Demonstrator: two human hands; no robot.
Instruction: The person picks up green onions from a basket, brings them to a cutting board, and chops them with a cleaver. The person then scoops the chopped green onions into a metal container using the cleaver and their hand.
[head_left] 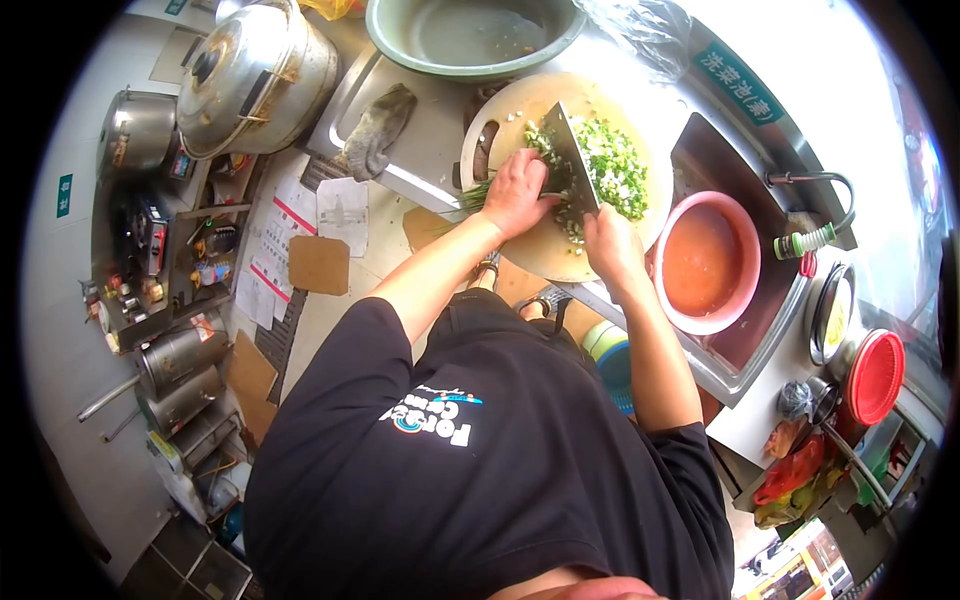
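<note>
A round cutting board (518, 105) lies on the steel counter in front of me. My right hand (612, 245) is closed around the handle of a cleaver (572, 155), whose wide blade stands on edge across the board. To the blade's left, my left hand (518, 195) presses down with curled fingers on a bunch of scallions; their long green ends (472, 198) stick out past the board's edge. Chopped scallions (617, 165), green and white, are heaped on the right of the blade. Some cut bits also lie under and left of it.
Right of the board, a pink basin (752, 262) of reddish liquid sits in the sink (690, 150) beside a hose tap (815, 240). Behind the board is a large green basin (400, 45). A grey cloth (380, 125) and a lidded pot (265, 75) are on the left.
</note>
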